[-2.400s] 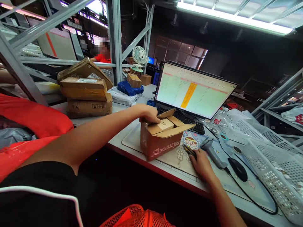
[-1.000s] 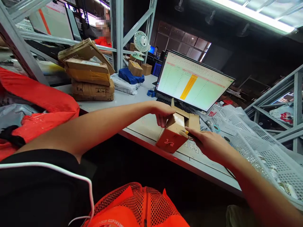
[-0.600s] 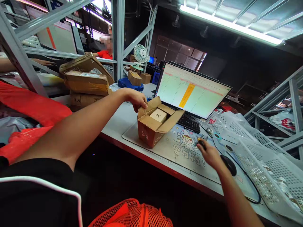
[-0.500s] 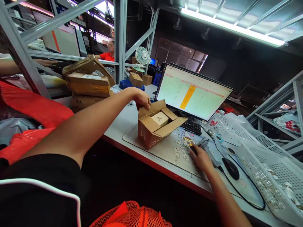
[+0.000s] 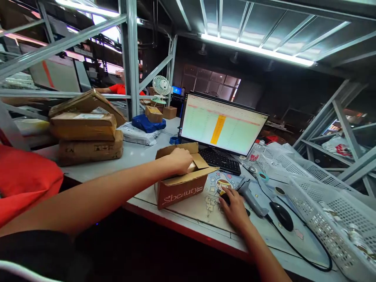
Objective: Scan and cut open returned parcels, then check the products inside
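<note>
An open cardboard box with "Sbeauty" printed on its side sits on the desk mat, flaps raised. My left hand reaches down into it from above, its fingertips hidden inside. Beside that hand, a bit of a pale small box shows within. To the right, my right hand lies low on the mat, closed over a black-and-yellow utility knife; most of the knife is under the palm. A grey barcode scanner lies just right of this hand.
Behind the box stand a keyboard and a monitor. At right are a black mouse, its cable and white perforated baskets. Taped parcels are stacked at left, near a metal post. Another person's red sleeve shows beyond.
My left hand has gone from the box's back left flap to inside the box. The box is turned so its printed side faces me more. My right hand stays at the knife.
</note>
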`<state>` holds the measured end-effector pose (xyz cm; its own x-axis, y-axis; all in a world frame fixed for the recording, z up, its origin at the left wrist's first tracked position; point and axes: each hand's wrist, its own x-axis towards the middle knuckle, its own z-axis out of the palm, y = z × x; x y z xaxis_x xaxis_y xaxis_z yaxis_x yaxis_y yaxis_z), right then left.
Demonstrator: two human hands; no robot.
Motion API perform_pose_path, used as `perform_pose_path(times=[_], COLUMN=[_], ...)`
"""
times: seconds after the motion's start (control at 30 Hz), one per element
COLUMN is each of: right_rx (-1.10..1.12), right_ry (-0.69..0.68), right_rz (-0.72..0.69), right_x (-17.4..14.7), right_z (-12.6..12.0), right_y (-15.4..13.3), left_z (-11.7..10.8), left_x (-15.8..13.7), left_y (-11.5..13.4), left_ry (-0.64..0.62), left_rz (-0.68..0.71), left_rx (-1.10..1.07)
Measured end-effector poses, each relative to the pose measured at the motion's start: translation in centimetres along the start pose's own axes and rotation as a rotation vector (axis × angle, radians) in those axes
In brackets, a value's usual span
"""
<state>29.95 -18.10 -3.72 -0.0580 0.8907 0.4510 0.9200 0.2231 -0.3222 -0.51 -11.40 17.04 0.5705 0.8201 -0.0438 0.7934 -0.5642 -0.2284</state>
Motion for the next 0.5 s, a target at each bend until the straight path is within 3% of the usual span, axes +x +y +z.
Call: perform_pose_path(times=[0.13,0.23,0.3,0.37,0.43,0.5], right_rx=[0.194,0.368,0.523,0.758,1.020,1.136], right_ry=[0.026,0.022,0.000,-0.024,-0.030,-0.024], right_rz=[0.003,0.028,0.078,0.112,0.080,0.038], right_x=[0.4,0.4,-0.3,-1.3,-2.4,-3.2], right_z=[-0.5,-1.9,-2.8,-3.2,-2.8,-1.9], right_y=[-0.6,-1.9,-3.3,-5.1,-7.0,-8.3], left_z=[-0.5,0.1,1.0,2.1,3.2,4.4], left_x=[0.7,0.1,-1.2,-3.1,-5.2,-7.1], left_y=[-0.8,-1.9,-2.6,-2.9,-2.3,-1.0], left_ry=[-0.092,-0.061,0.038,0.224,0.431,0.575], left_rz=[0.010,0.020,0.067,0.120,0.162,0.203], left_rx=[-0.034,-0.145,-0.267,-0.448,-0.666,-0.831])
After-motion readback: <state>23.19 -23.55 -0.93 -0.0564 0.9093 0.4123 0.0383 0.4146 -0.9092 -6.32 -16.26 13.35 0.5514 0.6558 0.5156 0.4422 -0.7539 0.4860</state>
